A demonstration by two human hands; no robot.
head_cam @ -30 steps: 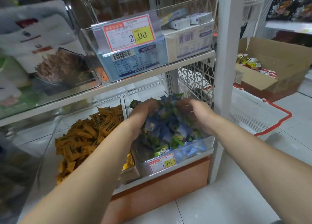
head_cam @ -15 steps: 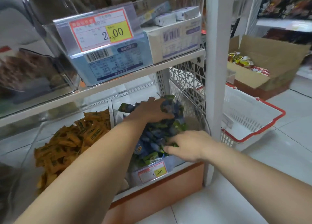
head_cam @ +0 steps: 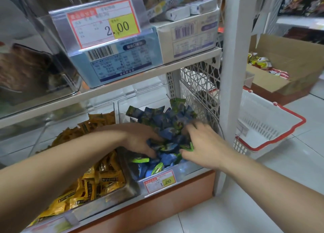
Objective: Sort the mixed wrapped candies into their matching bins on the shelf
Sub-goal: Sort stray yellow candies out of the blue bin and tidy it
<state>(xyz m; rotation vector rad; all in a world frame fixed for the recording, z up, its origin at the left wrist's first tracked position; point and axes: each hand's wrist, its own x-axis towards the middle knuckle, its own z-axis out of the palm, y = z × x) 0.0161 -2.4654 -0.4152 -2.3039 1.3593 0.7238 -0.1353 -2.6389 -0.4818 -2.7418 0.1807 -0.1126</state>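
Two clear plastic bins sit side by side on the orange-fronted bottom shelf (head_cam: 157,204). The left clear bin (head_cam: 105,206) holds yellow-orange wrapped candies (head_cam: 98,176) with dark label bands too blurred to read. Most of them lie with their long axes running near to far. On the shelf above, a red-bordered price tag (head_cam: 103,22) reads "2.00" on its yellow patch. It hangs over a pale blue carton (head_cam: 114,62) with a barcode and small unreadable print.

The left hand (head_cam: 140,141) reaches across into the right clear bin (head_cam: 189,169). Its fingers are bent down into the heap of blue and green wrapped candies (head_cam: 163,120); whether they pinch a piece, I cannot tell. The candies are jumbled, pointing every way, though one green wrapper (head_cam: 140,160) at the near side lies left to right. On the bin's front, a small red-bordered tag (head_cam: 160,181) reads "1.00". The right hand (head_cam: 201,145) lies on the heap's right side, fingers splayed and blurred, just apart from the left hand with candies between them.

Further right are a white barcoded carton (head_cam: 189,38), a white shelf post (head_cam: 233,74), a white plastic basket with a red rim (head_cam: 268,124) and a brown cardboard box (head_cam: 284,71).
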